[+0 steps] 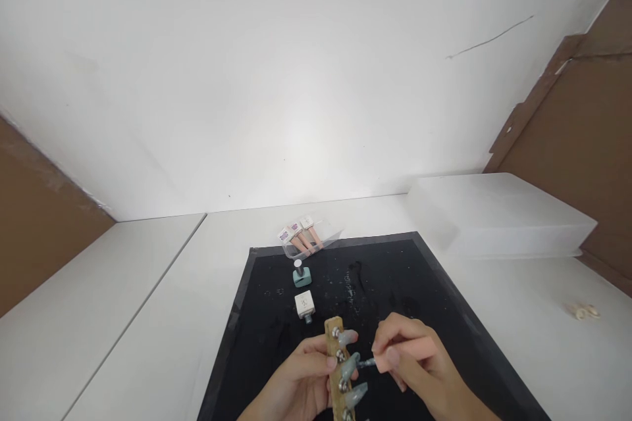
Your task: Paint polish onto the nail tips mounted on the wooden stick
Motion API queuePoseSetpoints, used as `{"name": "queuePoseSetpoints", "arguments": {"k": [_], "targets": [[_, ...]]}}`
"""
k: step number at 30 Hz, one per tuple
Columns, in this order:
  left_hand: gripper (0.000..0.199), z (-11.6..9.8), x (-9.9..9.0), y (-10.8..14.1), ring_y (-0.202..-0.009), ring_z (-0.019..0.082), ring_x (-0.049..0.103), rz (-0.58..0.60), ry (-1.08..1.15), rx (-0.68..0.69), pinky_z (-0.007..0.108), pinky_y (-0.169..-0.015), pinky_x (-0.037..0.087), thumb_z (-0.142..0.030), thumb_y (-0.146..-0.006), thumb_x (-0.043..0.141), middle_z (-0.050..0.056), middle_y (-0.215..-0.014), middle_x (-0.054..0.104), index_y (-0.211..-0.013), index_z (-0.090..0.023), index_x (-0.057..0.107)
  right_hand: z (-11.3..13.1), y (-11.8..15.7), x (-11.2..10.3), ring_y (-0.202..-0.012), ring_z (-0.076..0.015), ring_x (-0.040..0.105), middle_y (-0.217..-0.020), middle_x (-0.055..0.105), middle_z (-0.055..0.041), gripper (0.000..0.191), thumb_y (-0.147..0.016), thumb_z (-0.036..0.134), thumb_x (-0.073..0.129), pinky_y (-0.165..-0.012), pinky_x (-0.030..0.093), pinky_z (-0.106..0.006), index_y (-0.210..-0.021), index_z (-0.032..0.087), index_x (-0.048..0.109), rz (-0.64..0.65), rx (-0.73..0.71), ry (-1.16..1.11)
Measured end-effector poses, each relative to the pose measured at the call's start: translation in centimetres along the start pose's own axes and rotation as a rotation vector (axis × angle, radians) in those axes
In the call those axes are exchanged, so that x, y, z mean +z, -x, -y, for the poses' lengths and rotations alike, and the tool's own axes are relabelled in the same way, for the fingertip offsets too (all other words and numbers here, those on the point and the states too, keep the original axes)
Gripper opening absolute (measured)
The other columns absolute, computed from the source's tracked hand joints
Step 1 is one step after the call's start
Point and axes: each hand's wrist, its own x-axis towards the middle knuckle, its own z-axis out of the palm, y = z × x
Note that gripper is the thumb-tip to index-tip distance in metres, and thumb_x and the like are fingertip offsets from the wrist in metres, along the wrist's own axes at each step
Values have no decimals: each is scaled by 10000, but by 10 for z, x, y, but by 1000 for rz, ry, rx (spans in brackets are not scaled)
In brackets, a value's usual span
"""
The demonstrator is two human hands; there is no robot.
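Observation:
My left hand (pixel 306 375) grips a wooden nail display stick (pixel 332 327), thumb across its side. Several long grey-blue false nails (pixel 356 396) stick out from its right edge on small silver mounts. Between the fingers of my right hand (pixel 425 376) is a nail polish brush (pixel 412 350) with a pink cap handle. Its bristle end meets the tip of a nail (pixel 349 367) in the middle of the row. Beyond the stick, a white polish bottle (pixel 305 303) lies with its bare neck toward me.
A teal bottle (pixel 302 277) with a dark neck and pale top sits on the black mat (pixel 395 276). Behind it, a clear tray (pixel 332 237) holds several pink-capped white bottles. At right are a white box (pixel 518 237) and small beige rings (pixel 583 310). A white wall (pixel 296 79) rises behind.

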Motion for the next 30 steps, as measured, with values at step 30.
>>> {"name": "queuePoseSetpoints", "arguments": {"k": [30], "targets": [[351,0,-2,-3,-559,106,612,30,-1,-38,254,-644,418,-148,-525,767,20,-693,736,-873,-179,728,1,-2,2,-425,-88,410,-532,533,15,385,-870,463,482,-418,320,-206,-661,164,608,29,-4,-20]]}}
